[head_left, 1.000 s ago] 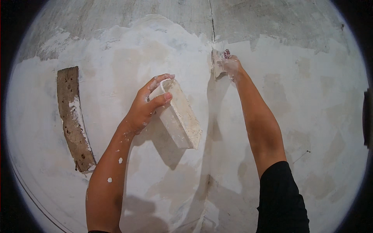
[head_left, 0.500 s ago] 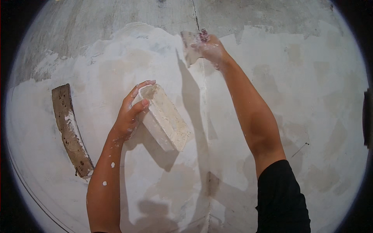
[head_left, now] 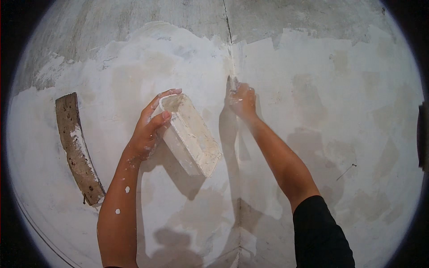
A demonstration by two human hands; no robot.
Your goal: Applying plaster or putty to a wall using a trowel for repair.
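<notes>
My left hand [head_left: 147,131] grips a long white plastic trough [head_left: 194,140] smeared with off-white plaster, fingers over its top end and thumb along the near side. My right hand [head_left: 243,100] is closed on a plaster-smeared putty knife [head_left: 232,85], held against the vertical seam where two wall faces meet, mostly hidden by the hand. The wall [head_left: 330,94] carries white, patchy plaster, with bare grey concrete across the top and a dark crack running down into the seam. Both hands have white flecks on them.
A rough brown wooden strip [head_left: 76,147] is fixed upright on the left wall, with a nail at its lower end. A single nail [head_left: 353,165] sticks out of the right wall. A dark edge [head_left: 420,136] shows at the far right rim.
My right hand swung up and left from the seam, then came down it, lower than a second ago, with the knife. The trough sits slightly further left than in the earliest frame.
</notes>
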